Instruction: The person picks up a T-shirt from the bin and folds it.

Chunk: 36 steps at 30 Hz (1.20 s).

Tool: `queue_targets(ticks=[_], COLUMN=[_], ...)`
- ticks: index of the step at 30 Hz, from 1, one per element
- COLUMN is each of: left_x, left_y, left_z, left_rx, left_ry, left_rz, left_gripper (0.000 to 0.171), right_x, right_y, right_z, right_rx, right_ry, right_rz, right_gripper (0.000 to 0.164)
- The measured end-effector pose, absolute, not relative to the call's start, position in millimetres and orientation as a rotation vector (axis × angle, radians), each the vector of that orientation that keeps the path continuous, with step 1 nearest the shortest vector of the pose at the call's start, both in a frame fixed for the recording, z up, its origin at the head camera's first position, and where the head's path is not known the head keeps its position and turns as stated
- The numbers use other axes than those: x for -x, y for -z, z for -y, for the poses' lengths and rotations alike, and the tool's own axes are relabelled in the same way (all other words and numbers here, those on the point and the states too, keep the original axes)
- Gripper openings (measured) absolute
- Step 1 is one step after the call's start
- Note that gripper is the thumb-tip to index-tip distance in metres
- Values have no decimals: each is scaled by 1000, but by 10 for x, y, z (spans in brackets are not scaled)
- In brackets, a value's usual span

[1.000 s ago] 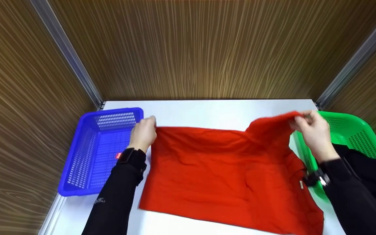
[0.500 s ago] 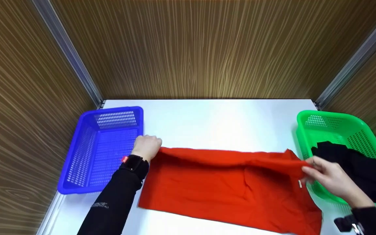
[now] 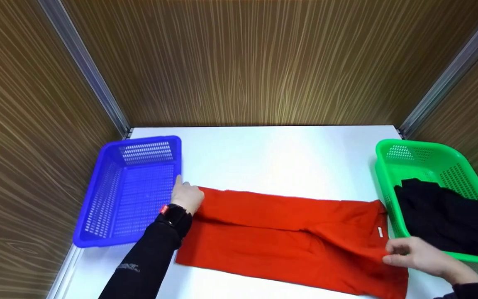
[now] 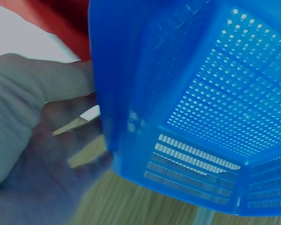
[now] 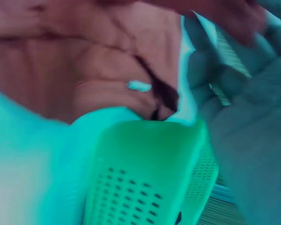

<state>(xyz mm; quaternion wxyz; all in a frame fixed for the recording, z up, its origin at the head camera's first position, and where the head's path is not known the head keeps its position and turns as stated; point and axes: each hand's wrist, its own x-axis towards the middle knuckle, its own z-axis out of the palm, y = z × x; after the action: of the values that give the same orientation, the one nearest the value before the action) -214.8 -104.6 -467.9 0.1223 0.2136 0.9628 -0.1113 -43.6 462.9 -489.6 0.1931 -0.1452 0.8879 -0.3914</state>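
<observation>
A red garment (image 3: 259, 249) lies spread on the white table, its far part folded over the near part, with a small white label near the right end. My left hand (image 3: 187, 197) is at the garment's far left corner, beside the right rim of the blue basket (image 3: 98, 195). In the left wrist view, its extended fingers touch the basket's outer wall, and no cloth shows in its palm. My right hand (image 3: 419, 255) pinches the garment's folded edge at the right end between thumb and fingers. Red cloth reaches that hand in the right wrist view.
At the right stands a green basket (image 3: 382, 187) with black cloth (image 3: 446, 216) in it. The blue basket shows a bare bottom. A wood-patterned wall (image 3: 239, 62) rises behind the table, with similar panels on both sides.
Both hands have come nearer, bringing the garment's far edge over and down onto the rest. The right hand has travelled furthest. My left hand's fingers have straightened beside the blue basket.
</observation>
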Motion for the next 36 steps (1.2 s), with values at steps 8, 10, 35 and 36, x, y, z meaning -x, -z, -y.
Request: queue_targets(ticks=[8,10,35,36], left_x=[2045,2046,1895,1883], left_y=[4777,4847,5198,5208], left_z=[775,721,768,767], left_rx=[-778,-803,-791,-827], left_ry=[235,186,119,116], left_rz=[-2762,-2740,-2736,-2745], left_gripper=[17,24,20,16], right_x=[643,689,812,840], right_y=[5206,5304,5440,5430], right_z=[-4143,-3969,-3052,-2994], right_rx=[336,296,100,64], right_ry=[680,680,207,157], right_rz=[-2979,-3030,-2932,-2941], right_gripper=[11,30,50,56])
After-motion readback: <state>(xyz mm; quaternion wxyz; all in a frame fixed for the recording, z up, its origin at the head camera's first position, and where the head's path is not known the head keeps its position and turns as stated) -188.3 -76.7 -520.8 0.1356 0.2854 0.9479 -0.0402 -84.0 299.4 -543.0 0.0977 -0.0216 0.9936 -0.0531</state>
